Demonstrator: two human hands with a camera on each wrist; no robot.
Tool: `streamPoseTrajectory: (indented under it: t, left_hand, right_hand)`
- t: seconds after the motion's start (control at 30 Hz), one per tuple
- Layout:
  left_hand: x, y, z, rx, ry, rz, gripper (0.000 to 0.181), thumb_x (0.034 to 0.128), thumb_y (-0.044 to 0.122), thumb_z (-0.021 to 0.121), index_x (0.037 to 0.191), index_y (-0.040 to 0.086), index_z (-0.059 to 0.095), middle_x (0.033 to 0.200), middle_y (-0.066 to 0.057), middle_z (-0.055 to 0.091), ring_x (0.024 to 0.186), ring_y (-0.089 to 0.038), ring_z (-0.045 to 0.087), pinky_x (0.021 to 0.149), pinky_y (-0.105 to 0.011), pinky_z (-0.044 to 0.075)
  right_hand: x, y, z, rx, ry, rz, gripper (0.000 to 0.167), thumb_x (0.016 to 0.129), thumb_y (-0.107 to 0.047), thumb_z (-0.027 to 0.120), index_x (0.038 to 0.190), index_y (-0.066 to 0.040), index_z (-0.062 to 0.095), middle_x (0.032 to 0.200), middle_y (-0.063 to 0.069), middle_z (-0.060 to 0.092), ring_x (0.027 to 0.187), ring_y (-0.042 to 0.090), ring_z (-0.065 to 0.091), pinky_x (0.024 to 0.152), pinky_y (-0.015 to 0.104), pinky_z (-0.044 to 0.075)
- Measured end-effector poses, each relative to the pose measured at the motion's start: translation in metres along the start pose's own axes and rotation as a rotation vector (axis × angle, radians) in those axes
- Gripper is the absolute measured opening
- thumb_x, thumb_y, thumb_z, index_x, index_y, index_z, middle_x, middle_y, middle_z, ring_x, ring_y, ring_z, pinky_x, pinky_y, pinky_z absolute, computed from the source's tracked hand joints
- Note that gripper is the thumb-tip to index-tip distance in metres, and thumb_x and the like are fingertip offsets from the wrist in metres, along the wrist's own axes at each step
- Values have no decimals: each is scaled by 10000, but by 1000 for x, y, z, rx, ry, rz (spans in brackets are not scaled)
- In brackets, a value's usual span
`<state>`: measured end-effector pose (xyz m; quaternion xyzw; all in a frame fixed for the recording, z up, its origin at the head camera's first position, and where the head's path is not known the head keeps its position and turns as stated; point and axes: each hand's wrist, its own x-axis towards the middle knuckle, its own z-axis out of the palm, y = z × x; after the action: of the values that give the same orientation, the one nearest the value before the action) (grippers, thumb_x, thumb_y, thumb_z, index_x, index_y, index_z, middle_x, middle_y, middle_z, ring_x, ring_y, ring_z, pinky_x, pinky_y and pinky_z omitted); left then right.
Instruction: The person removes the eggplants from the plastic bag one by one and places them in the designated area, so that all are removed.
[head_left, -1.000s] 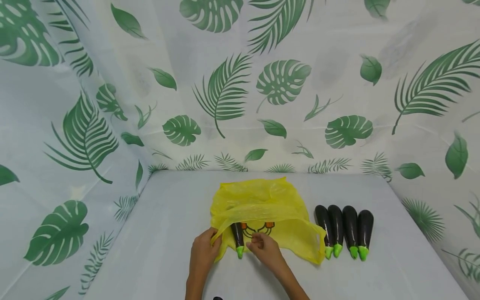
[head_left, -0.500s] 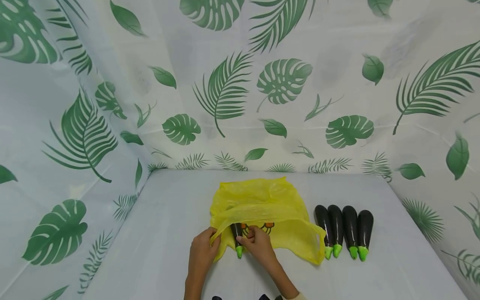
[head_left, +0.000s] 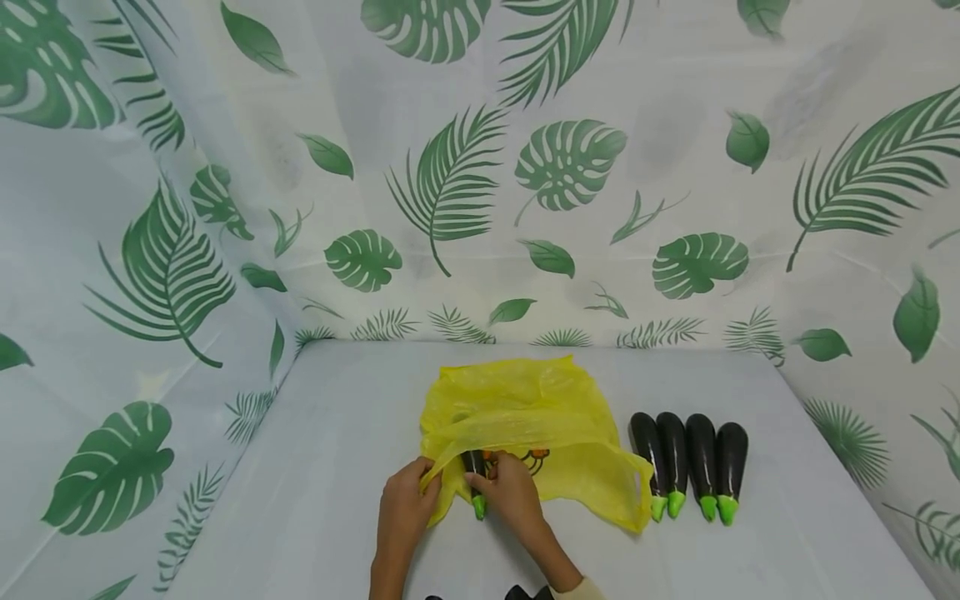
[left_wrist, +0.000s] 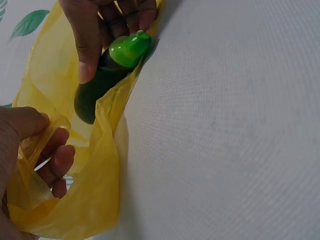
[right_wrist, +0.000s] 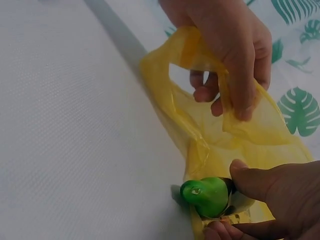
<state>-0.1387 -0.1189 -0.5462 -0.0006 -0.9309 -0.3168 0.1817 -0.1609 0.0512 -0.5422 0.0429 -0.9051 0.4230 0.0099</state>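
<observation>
A yellow plastic bag (head_left: 517, 383) lies on the table with its mouth towards me. My left hand (head_left: 406, 500) pinches the left side of that mouth, and the left wrist view shows thumb and fingers on the bag's handle loop (left_wrist: 55, 125). Partly inside the bag is a dark eggplant (head_left: 474, 467), its green stem end (left_wrist: 130, 50) pointing out of the opening. Around the eggplant, my right hand (head_left: 513, 497) has its thumb on one side and fingers on the other. The eggplant's far end is hidden under the yellow plastic.
Several more eggplants (head_left: 701, 462) lie side by side to the right of the bag, stems towards me. The nearest one touches or lies close to the bag's right handle. Dark objects (head_left: 525, 592) show at the bottom edge. Leaf-patterned cloth walls (head_left: 480, 208) surround the white table.
My right hand has moved left from beside the eggplant and now grips it. The left hand keeps its pinch on the bag, and the eggplant lies about where it was.
</observation>
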Motion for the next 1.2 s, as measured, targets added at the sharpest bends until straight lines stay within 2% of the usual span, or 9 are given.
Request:
streamPoseTrajectory:
  t: [0.23,0.43,0.57,0.67,0.8,0.9,1.0,1.2]
  left_hand:
    - [-1,0,-2,-13,4,5,95,838,151,726,913,99,701,800,15,691,646,-60,508,602,-231,449]
    - [-1,-1,-1,-21,32,34,83,820,122,735,889,95,699,786,11,691,645,-62,521,597,-235,454]
    - [-2,0,-2,-15,22,23,80,816,114,728,887,93,700,778,18,686,643,-57,513,597,-235,450]
    - [-2,1,-2,-25,8,13,73,830,123,718,894,93,699,773,23,678,640,-56,505,597,-226,444]
    - [-3,2,-2,-34,-2,14,72,843,129,711,904,93,696,777,24,675,643,-53,501,597,-220,439]
    - [-3,2,-2,-28,-6,16,75,844,130,709,908,94,695,783,25,677,646,-49,500,599,-221,440]
    - [-3,2,-3,-25,-5,13,77,842,128,710,909,93,696,789,21,683,649,-52,507,604,-225,446]
    - [-2,3,-5,-19,-5,11,78,848,136,714,910,93,696,788,19,684,646,-56,504,606,-225,451]
  right_hand:
    - [0,-3,-1,-17,-8,-24,367,827,-287,764,671,-110,484,540,-78,351,454,58,332,427,209,257]
    - [0,-4,-6,21,-16,19,327,842,-276,731,678,-98,512,546,-76,357,457,68,337,427,224,255]
    - [-1,-2,-12,66,-44,45,261,851,-262,717,814,-20,624,553,-68,392,465,72,355,434,228,279]
    - [1,0,-16,104,-61,36,323,863,-232,704,984,64,660,562,-51,419,471,72,364,444,225,305]
    - [2,5,-23,152,-91,29,437,885,-202,692,1136,147,618,622,9,509,498,84,381,471,228,336]
    - [1,7,-29,156,-108,46,469,889,-200,693,1178,157,596,758,86,607,591,113,456,530,253,390]
    - [-1,8,-35,146,-121,69,463,888,-194,694,1172,158,597,878,143,645,718,154,532,605,293,452]
    - [-5,11,-49,156,-161,145,438,897,-196,685,1176,132,605,925,137,650,782,175,568,627,305,479]
